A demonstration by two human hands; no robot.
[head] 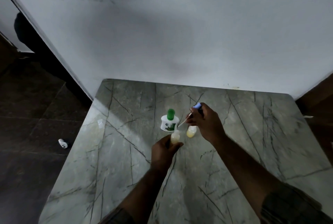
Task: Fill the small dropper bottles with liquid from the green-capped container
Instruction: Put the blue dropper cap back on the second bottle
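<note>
– Watching from the doorway, what did you think could go wrong?

– A spill, mostly. The left hand (165,150) had its fingers curled round a small bottle (174,138), just in front of the container (169,123). The right hand (205,123) pinched a dropper (187,118), blue bulb up, with the thin tip slanting down toward that bottle's mouth but not in it. The mouth looked narrow, so I reckoned one wobble would put drops on the fingers or the table (252,133). The second bottle (191,132) stood right under the right hand, and a dropped wrist could have knocked it over. I couldn't tell whether it was capped.

– And the things themselves?

– Both bottles were rounded, cloudy plastic with pale yellow liquid showing through. The container was squat and white, with its green domed cap on. The table was polished grey-green stone with dark veins; it looked slick, so I judged anything spilt would run
</note>
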